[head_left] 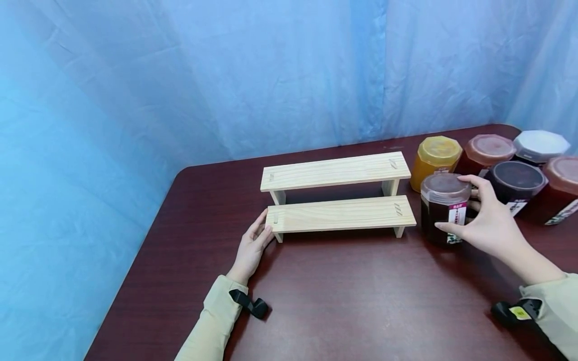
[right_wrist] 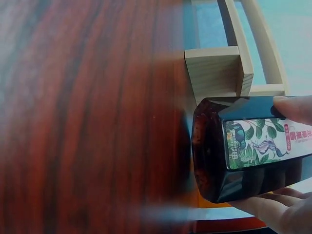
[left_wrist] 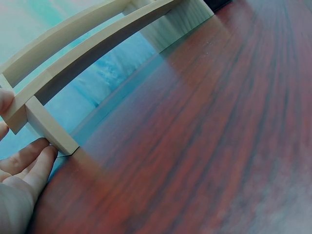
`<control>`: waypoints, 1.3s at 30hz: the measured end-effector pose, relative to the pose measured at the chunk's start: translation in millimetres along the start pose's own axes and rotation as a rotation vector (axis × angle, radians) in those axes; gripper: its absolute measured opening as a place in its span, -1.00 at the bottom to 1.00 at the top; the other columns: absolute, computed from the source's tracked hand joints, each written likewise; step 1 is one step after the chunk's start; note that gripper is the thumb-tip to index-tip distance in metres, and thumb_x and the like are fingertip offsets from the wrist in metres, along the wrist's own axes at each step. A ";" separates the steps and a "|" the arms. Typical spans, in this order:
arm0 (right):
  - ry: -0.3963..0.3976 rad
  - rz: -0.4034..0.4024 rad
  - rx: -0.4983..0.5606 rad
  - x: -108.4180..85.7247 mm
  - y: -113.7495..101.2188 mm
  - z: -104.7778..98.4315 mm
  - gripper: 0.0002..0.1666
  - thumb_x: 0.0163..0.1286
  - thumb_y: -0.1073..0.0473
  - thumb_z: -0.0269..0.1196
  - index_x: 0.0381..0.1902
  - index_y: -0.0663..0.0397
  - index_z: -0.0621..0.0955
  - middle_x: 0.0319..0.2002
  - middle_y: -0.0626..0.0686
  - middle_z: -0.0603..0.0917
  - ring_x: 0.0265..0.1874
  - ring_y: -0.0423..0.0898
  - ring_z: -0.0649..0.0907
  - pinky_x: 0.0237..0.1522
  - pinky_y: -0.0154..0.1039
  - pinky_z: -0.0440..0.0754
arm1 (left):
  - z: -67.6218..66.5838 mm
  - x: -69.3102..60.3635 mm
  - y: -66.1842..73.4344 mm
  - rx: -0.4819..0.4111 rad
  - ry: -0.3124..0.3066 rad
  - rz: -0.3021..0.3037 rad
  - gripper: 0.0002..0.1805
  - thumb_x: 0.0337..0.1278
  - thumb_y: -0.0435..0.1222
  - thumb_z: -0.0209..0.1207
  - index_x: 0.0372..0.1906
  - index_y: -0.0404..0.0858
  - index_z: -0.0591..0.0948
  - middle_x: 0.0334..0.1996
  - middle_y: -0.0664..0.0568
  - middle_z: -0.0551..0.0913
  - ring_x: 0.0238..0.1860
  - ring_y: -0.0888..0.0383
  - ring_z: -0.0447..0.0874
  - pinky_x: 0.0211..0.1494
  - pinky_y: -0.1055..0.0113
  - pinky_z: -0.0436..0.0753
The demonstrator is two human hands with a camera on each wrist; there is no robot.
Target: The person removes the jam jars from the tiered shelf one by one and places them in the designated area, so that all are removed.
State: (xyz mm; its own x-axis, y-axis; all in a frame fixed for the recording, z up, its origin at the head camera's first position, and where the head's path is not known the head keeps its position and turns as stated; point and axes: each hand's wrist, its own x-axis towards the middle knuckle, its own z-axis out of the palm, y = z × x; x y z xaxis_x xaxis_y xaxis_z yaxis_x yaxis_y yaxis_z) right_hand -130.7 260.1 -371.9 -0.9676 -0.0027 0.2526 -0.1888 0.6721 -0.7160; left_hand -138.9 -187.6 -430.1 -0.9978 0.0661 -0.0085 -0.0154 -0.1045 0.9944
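Note:
A two-step wooden stand has a front step (head_left: 338,215) and a higher back step (head_left: 334,170). My left hand (head_left: 253,245) holds the front step's left end, thumb on the board and fingers against the side leg (left_wrist: 51,126). With thumb and fingers spread round its sides, my right hand (head_left: 494,220) grips a dark jam jar (head_left: 435,213) just right of the front step. The jar stands upright, its label (right_wrist: 261,141) facing the right wrist camera. Whether its base touches the table cannot be told.
Behind and right of the gripped jar stand a yellow jar (head_left: 424,168), a red jar (head_left: 469,163), a white-lidded jar (head_left: 542,143), a black-lidded jar (head_left: 515,183) and another red jar (head_left: 557,195). Blue curtain (head_left: 271,75) hangs behind the dark red table (head_left: 343,296).

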 end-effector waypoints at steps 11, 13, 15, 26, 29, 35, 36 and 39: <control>0.018 -0.016 -0.059 3.0 4.1 -3.3 0.27 -0.16 0.25 0.55 0.39 0.12 0.01 0.03 0.51 0.38 -0.07 0.51 0.47 -0.45 -0.72 0.24 | -0.1 0.4 0.7 -0.008 -0.012 0.004 -0.41 0.38 -0.34 -0.02 0.46 -0.16 0.16 0.36 -0.27 0.25 0.25 0.06 0.39 0.16 0.43 0.49; 0.030 -0.039 -0.083 2.9 5.1 -3.5 0.26 -0.18 0.26 0.56 0.38 0.15 0.05 0.01 0.51 0.40 -0.10 0.47 0.49 -0.41 -0.61 0.36 | -0.2 0.4 0.6 -0.005 -0.010 0.003 -0.41 0.38 -0.34 -0.02 0.46 -0.16 0.16 0.34 -0.28 0.27 0.23 0.07 0.41 0.16 0.43 0.49; 0.035 -0.052 -0.105 2.7 6.2 -3.8 0.26 -0.22 0.28 0.56 0.38 0.17 0.08 0.01 0.51 0.40 -0.10 0.44 0.47 -0.26 -0.33 0.51 | -0.4 0.3 0.5 -0.004 -0.010 0.004 -0.41 0.38 -0.34 -0.02 0.46 -0.15 0.16 0.34 -0.28 0.27 0.23 0.08 0.41 0.16 0.43 0.49; 0.014 -0.084 -0.183 -2.1 11.2 -10.3 0.27 -0.26 0.23 0.60 0.39 0.11 0.15 -0.01 0.49 0.47 -0.39 0.13 0.59 -0.36 -0.09 0.45 | -1.5 1.3 -2.3 0.038 -0.016 0.004 -0.41 0.39 -0.33 -0.03 0.46 -0.15 0.15 0.35 -0.27 0.27 0.26 0.04 0.38 0.17 0.42 0.47; -0.016 -0.111 -0.186 -3.7 11.9 -15.5 0.26 -0.24 0.23 0.59 0.40 0.08 0.16 -0.08 0.49 0.50 -0.56 -0.39 0.53 -0.51 -0.37 0.46 | -1.4 1.3 -2.4 0.039 -0.011 0.004 -0.42 0.39 -0.34 -0.03 0.46 -0.15 0.16 0.34 -0.27 0.28 0.24 0.07 0.40 0.16 0.43 0.48; -0.029 -0.089 -0.124 -7.3 9.5 -19.8 0.24 -0.21 0.28 0.58 0.42 0.04 0.17 0.03 0.42 0.45 -0.34 -0.75 0.38 -0.48 -0.78 0.38 | -1.3 1.3 -2.1 0.038 -0.009 0.005 -0.42 0.39 -0.33 -0.03 0.46 -0.14 0.17 0.34 -0.27 0.29 0.24 0.07 0.40 0.16 0.43 0.48; -0.021 -0.080 -0.133 -7.9 8.5 -20.2 0.22 -0.20 0.27 0.57 0.41 0.05 0.18 0.04 0.42 0.44 -0.33 -0.61 0.51 -0.47 -0.70 0.47 | -1.3 1.2 -1.9 0.039 -0.010 0.006 -0.42 0.39 -0.33 -0.03 0.46 -0.14 0.17 0.34 -0.27 0.28 0.24 0.06 0.40 0.16 0.43 0.48; 0.004 -0.076 -0.193 -9.4 6.3 -21.4 0.15 -0.15 0.25 0.55 0.39 0.11 0.21 0.01 0.45 0.45 -0.29 0.03 0.69 -0.48 -0.29 0.65 | -1.4 0.8 -1.5 0.034 -0.011 0.004 -0.41 0.39 -0.33 -0.03 0.46 -0.14 0.16 0.34 -0.27 0.28 0.26 0.04 0.38 0.17 0.42 0.47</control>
State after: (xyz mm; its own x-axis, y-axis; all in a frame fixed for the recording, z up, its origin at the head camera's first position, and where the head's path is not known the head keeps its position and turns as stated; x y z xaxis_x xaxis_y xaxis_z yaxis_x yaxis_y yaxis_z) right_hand -119.1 280.2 -364.8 -0.9511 -0.0559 0.3037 -0.2248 0.7996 -0.5568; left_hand -139.8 -188.7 -431.7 -0.9970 0.0768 -0.0037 -0.0092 -0.0706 0.9975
